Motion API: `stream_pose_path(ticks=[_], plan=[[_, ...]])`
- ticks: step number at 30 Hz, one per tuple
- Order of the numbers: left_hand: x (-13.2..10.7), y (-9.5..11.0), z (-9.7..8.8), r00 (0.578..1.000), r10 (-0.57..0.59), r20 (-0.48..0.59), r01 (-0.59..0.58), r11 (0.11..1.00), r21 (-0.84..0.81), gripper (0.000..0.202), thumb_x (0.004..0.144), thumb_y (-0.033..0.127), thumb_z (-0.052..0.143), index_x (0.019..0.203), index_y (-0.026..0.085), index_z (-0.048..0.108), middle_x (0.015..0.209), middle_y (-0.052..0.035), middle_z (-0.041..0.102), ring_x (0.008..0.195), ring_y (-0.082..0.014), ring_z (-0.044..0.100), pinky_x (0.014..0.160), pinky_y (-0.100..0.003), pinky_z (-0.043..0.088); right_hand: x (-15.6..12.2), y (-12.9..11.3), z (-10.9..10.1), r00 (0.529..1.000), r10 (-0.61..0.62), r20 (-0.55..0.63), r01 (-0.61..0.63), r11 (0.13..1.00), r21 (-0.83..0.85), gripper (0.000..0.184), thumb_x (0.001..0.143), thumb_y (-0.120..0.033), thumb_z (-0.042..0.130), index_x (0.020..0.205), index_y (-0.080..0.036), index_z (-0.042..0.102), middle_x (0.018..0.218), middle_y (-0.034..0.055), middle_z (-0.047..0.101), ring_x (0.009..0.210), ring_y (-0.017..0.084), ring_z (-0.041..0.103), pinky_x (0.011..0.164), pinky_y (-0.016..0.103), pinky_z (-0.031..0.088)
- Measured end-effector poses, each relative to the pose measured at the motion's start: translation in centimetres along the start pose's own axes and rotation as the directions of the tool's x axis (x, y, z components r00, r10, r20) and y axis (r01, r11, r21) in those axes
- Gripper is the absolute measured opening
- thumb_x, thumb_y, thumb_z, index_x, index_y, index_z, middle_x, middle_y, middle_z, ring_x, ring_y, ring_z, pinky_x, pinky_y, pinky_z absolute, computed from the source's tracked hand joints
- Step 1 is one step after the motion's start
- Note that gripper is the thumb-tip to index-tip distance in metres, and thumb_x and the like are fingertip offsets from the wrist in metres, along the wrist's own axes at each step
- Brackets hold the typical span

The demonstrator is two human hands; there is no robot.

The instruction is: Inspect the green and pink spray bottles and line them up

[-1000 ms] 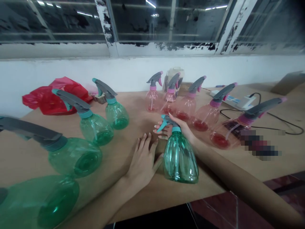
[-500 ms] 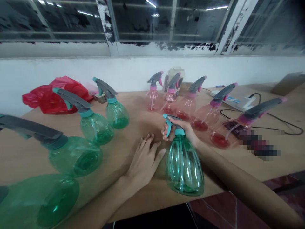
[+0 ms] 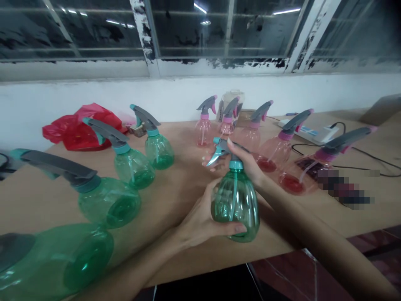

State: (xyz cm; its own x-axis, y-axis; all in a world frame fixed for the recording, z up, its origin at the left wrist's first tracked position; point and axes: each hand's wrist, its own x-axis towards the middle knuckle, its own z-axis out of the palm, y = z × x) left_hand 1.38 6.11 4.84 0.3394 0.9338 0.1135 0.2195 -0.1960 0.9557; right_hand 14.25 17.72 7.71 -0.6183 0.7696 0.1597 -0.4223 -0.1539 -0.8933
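A green spray bottle (image 3: 238, 200) with a grey and teal trigger head is held upright just above the wooden table (image 3: 184, 167), near its front edge. My left hand (image 3: 203, 219) is wrapped round the bottle's lower body, thumb across the front. My right hand (image 3: 246, 161) grips the neck and trigger head from behind. Both hands are closed on this one bottle.
Several green spray bottles (image 3: 131, 165) stand in a row on the left. Several pink spray bottles (image 3: 275, 146) line the right. A red plastic bag (image 3: 78, 129) lies at the back left. A white power strip (image 3: 313, 133) with black cables sits at the back right.
My left hand, flat on the table before, has closed round the green bottle's body. My right hand has lifted the bottle and turned it more upright.
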Motion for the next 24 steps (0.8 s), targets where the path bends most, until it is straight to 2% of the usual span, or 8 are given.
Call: stream_pose_path(ticks=[5, 9, 14, 17, 20, 21, 22, 24], plan=[[0.1, -0.5, 0.1, 0.988, 0.052, -0.144, -0.053, 0.999, -0.004, 0.096, 0.062, 0.040, 0.081, 0.139, 0.022, 0.025, 0.142, -0.0127, 0.043, 0.129, -0.0295, 0.043, 0.106, -0.049, 0.038, -0.5, -1.0, -1.1, 0.996, 0.067, 0.056, -0.048, 0.957, -0.287, 0.046, 0.081, -0.058, 0.057, 0.112, -0.024, 0.064, 0.106, 0.0070, 0.071, 0.104, 0.026, 0.064, 0.093, 0.046, 0.050], [0.3, -1.2, -0.3, 0.967, 0.040, -0.251, -0.042, 0.999, -0.001, 0.096, 0.061, 0.040, 0.082, 0.136, 0.022, 0.024, 0.136, -0.0137, 0.048, 0.123, -0.0285, 0.049, 0.103, -0.048, 0.040, -2.8, -2.4, -2.1, 0.990, 0.026, 0.136, 0.056, 0.824, -0.563, 0.047, 0.076, -0.049, 0.069, 0.117, -0.027, 0.061, 0.121, 0.0051, 0.064, 0.116, 0.027, 0.057, 0.103, 0.048, 0.043], [0.7, -1.8, -0.5, 0.951, 0.074, -0.300, -0.067, 0.997, 0.035, 0.089, 0.060, 0.036, 0.083, 0.128, 0.023, 0.028, 0.130, -0.0121, 0.053, 0.117, -0.0268, 0.054, 0.098, -0.046, 0.044, -4.7, -2.9, -1.8, 0.983, 0.107, 0.151, 0.037, 0.688, -0.725, 0.063, 0.068, -0.037, 0.076, 0.125, -0.028, 0.051, 0.120, 0.0048, 0.063, 0.106, 0.025, 0.062, 0.096, 0.048, 0.050], [1.1, -2.5, -0.5, 0.869, 0.142, -0.475, -0.104, 0.989, 0.105, 0.083, 0.064, 0.034, 0.080, 0.129, 0.023, 0.029, 0.130, -0.0120, 0.050, 0.118, -0.0268, 0.052, 0.097, -0.046, 0.043, -3.7, -2.2, -1.6, 0.995, 0.010, 0.099, 0.073, 0.606, -0.793, 0.062, 0.066, -0.039, 0.078, 0.120, -0.024, 0.051, 0.112, 0.0060, 0.065, 0.103, 0.026, 0.063, 0.091, 0.046, 0.052], [1.3, -3.3, -0.7, 0.693, 0.230, -0.683, -0.093, 0.968, 0.232, 0.064, 0.069, 0.031, 0.073, 0.120, 0.022, 0.036, 0.121, -0.0105, 0.049, 0.112, -0.0245, 0.051, 0.092, -0.043, 0.045, -1.2, -1.0, -1.2, 0.985, -0.160, 0.060, 0.129, 0.466, -0.875, 0.065, 0.063, -0.047, 0.078, 0.116, -0.022, 0.050, 0.108, 0.0075, 0.065, 0.099, 0.027, 0.064, 0.087, 0.047, 0.053], [1.2, -3.6, -0.8, 0.659, 0.250, -0.709, -0.069, 0.959, 0.274, 0.055, 0.071, 0.030, 0.071, 0.114, 0.021, 0.038, 0.114, -0.0087, 0.050, 0.106, -0.0229, 0.052, 0.088, -0.041, 0.046, -0.1, -0.5, -1.0, 0.976, -0.209, 0.057, 0.139, 0.403, -0.905, 0.066, 0.063, -0.050, 0.077, 0.115, -0.021, 0.049, 0.108, 0.0086, 0.065, 0.099, 0.028, 0.063, 0.086, 0.048, 0.052], [1.1, -3.7, -0.8, 0.651, 0.261, -0.713, -0.042, 0.950, 0.309, 0.047, 0.073, 0.029, 0.069, 0.109, 0.021, 0.040, 0.106, -0.0065, 0.050, 0.099, -0.0210, 0.053, 0.084, -0.039, 0.047, 1.0, -0.1, -0.8, 0.968, -0.247, 0.055, 0.138, 0.336, -0.932, 0.067, 0.063, -0.054, 0.075, 0.114, -0.019, 0.049, 0.109, 0.0101, 0.064, 0.100, 0.030, 0.062, 0.086, 0.049, 0.051], [1.0, -3.8, -0.7, 0.688, 0.259, -0.678, 0.001, 0.934, 0.358, 0.035, 0.074, 0.028, 0.066, 0.100, 0.021, 0.042, 0.092, -0.0019, 0.049, 0.084, -0.0176, 0.053, 0.075, -0.035, 0.046, 3.3, 0.8, -0.2, 0.956, -0.291, 0.043, 0.113, 0.226, -0.968, 0.072, 0.064, -0.059, 0.072, 0.116, -0.016, 0.048, 0.111, 0.0143, 0.063, 0.100, 0.033, 0.061, 0.085, 0.050, 0.050]])
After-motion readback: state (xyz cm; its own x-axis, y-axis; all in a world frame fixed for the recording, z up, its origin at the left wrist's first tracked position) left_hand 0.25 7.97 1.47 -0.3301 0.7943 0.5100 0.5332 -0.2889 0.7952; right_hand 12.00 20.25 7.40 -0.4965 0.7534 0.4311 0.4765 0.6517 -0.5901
